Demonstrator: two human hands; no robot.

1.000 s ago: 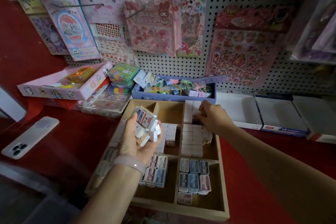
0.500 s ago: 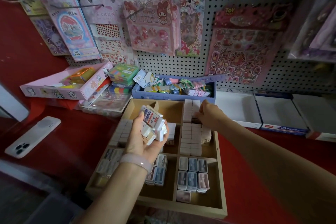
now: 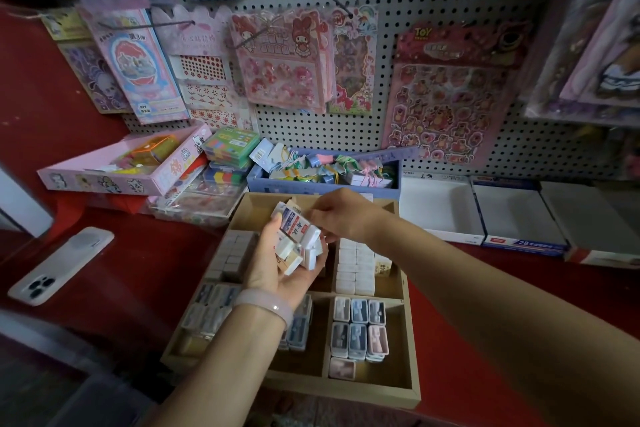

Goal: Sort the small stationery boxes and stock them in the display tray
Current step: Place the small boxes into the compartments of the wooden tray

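A wooden display tray [image 3: 410, 350] with several compartments lies on the red counter. My left hand [image 3: 273, 267] is palm up above its middle and holds a bunch of small white stationery boxes [image 3: 298, 243]. My right hand [image 3: 343, 215] reaches across from the right, and its fingers pinch a box at the top of that bunch. Rows of white boxes [image 3: 356, 267] fill the tray's right middle compartment. Small pastel boxes [image 3: 358, 329] sit in the front right compartment. My hands hide the tray's back middle part.
A white phone [image 3: 59, 265] lies on the counter at left. Behind the tray stand a blue box of trinkets [image 3: 322, 185], a pink box [image 3: 117, 173] and open white cartons [image 3: 446, 211]. Sticker packs hang on the pegboard [image 3: 398, 3].
My right hand has left the rows of white boxes at the tray's back and come left to the bunch in my left hand. My left hand has stayed above the tray.
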